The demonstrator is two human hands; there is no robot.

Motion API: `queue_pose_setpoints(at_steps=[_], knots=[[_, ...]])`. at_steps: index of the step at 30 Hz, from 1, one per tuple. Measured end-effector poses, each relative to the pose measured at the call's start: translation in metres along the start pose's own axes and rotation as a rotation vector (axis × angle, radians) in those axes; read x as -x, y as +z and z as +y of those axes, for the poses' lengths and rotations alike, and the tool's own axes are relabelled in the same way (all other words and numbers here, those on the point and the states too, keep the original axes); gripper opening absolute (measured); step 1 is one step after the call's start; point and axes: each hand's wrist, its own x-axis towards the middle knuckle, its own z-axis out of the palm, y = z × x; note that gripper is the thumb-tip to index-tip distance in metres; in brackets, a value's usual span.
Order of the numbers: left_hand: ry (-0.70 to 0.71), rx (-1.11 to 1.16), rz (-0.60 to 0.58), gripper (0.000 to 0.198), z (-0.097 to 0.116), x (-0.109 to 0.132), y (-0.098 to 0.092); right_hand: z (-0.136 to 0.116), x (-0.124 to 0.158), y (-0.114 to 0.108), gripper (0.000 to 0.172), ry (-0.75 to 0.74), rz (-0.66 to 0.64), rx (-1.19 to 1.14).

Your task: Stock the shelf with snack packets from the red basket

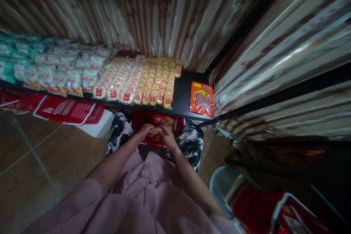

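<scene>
Between my knees sits a red plastic basket [179, 127], partly under the edge of the shelf. Both hands are inside its rim, close together. My left hand [146, 130] has its fingers closed at the left end of some tan, shiny-wrapped snack packs [156, 131]. On their right side my right hand [167, 136] grips the same packs, fingers curled over them. More wrapped packs [168, 120] lie in the basket just beyond the right hand. Their exact kind is too dim and small to make out.
On the black shelf [182, 97] stand rows of yellow packs [153, 87], white packs [117, 84], pale snack bags [60, 76] and green bags [22, 58]. An orange packet [202, 98] lies at right. Other red baskets [68, 109] are left and lower right; a striped curtain [164, 14] hangs behind.
</scene>
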Motion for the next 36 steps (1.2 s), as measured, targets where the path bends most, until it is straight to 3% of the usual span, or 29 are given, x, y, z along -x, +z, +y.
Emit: queue_pose_setpoints(at_steps=[7, 12, 22, 31, 36], knots=[[-0.028, -0.007, -0.04, 0.014, 0.006, 0.001, -0.003, -0.017, 0.006, 0.001, 0.038, 0.253, 0.001, -0.229], [-0.048, 0.008, -0.045, 0.022, 0.007, 0.001, -0.003, -0.027, 0.012, 0.0, 0.045, 0.297, 0.004, -0.363], [-0.036, 0.105, -0.051, 0.036, 0.005, -0.002, 0.002, -0.026, 0.022, 0.0, 0.045, 0.414, 0.079, -0.401], [0.027, 0.131, -0.118, 0.03, 0.006, 0.004, 0.003, -0.026, 0.026, 0.005, 0.048, 0.513, 0.199, -0.433], [0.085, 0.117, -0.198, 0.022, 0.005, 0.009, 0.003, -0.022, 0.029, 0.003, 0.051, 0.533, 0.192, -0.419]])
